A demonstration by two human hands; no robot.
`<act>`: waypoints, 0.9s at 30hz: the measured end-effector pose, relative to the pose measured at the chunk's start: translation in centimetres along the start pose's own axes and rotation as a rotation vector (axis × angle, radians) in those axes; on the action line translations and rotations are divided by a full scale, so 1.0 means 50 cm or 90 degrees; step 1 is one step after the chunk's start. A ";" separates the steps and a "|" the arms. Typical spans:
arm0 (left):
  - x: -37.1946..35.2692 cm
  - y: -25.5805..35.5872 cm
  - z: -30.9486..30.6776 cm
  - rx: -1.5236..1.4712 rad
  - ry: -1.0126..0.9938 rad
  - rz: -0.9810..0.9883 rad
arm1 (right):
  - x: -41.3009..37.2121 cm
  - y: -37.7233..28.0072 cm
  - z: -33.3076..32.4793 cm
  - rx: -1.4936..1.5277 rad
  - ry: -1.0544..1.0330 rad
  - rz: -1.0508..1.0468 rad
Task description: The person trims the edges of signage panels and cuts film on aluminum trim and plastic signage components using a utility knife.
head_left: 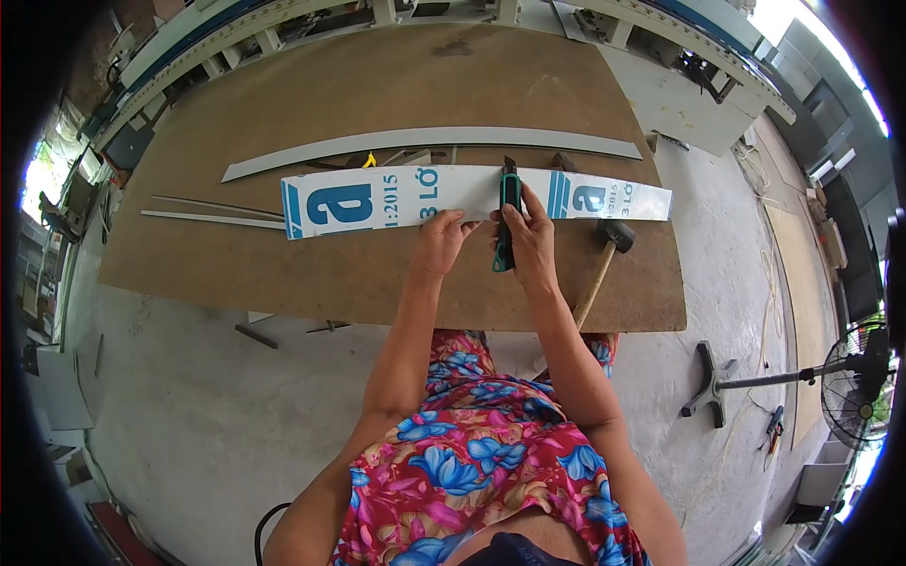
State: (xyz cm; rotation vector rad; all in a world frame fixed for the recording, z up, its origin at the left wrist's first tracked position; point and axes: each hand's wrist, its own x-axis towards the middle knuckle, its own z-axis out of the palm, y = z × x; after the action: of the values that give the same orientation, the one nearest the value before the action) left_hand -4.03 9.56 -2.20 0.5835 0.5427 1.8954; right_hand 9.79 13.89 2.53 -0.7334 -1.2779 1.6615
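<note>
Grips a black-and-green utility knife [511,193] in the right hand [533,236], fingers and thumb clamped on its body, over the white strip [467,189] with blue lettering, right of the strip's middle. Points the knife across the strip's width, one end just past the far edge, the other well past the near edge. Cannot tell from this view whether resting on the strip or just above it. Brings the left hand [442,241] to the strip's near edge, left of the knife, fingers curled in close to the thumb; cannot tell whether pinching that edge or merely touching it. Shows a large blue "a" toward the strip's left end and a smaller one toward its right end. Beneath the strip and all around it, a broad brown tabletop [377,85]. Just beyond the strip's far edge, a long pale strip [434,138], roughly alongside, and a small yellow object [369,161], partly hidden. Near the strip's right end, on the near side, a black-headed mallet [601,267] with a wooden handle slanting away from the strip. Beside the strip's left end, a narrow white length [212,219]. Well apart to the strip's right, a standing fan [854,387].
</note>
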 end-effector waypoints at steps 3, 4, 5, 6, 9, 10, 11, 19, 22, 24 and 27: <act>0.013 -0.018 -0.046 0.043 -0.028 -0.037 | -0.005 -0.005 0.022 -0.019 -0.025 0.016; 0.013 -0.012 -0.052 0.020 -0.070 -0.067 | -0.010 -0.006 0.037 -0.023 -0.037 0.007; 0.012 -0.003 -0.059 -0.004 -0.112 -0.097 | -0.014 -0.006 0.051 -0.027 -0.048 -0.002; 0.013 0.004 -0.063 -0.029 -0.155 -0.127 | -0.015 -0.002 0.062 -0.033 -0.058 -0.011; 0.000 0.007 -0.044 0.036 -0.103 -0.093 | -0.023 -0.011 0.066 -0.035 -0.063 0.010; 0.002 0.004 -0.035 0.041 -0.074 -0.086 | -0.022 -0.013 0.064 -0.034 -0.060 0.016; 0.005 -0.001 -0.024 0.045 -0.045 -0.079 | -0.019 -0.013 0.062 -0.017 -0.051 0.011; 0.008 0.003 -0.082 0.004 -0.105 -0.149 | -0.017 0.005 0.073 -0.045 -0.093 0.030; 0.008 -0.008 -0.066 -0.012 -0.058 -0.061 | -0.027 -0.002 0.068 -0.207 -0.057 -0.064; 0.001 0.001 -0.018 -0.023 -0.002 0.009 | -0.030 -0.010 0.068 -0.344 -0.027 -0.131; -0.001 0.016 -0.033 -0.122 0.006 -0.036 | -0.028 -0.010 0.054 -0.450 0.008 -0.221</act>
State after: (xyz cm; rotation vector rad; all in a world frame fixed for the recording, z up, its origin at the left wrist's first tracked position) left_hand -5.59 9.06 -3.01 0.4298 0.3734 1.8711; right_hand 8.24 11.52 3.73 -0.8592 -1.8859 0.9108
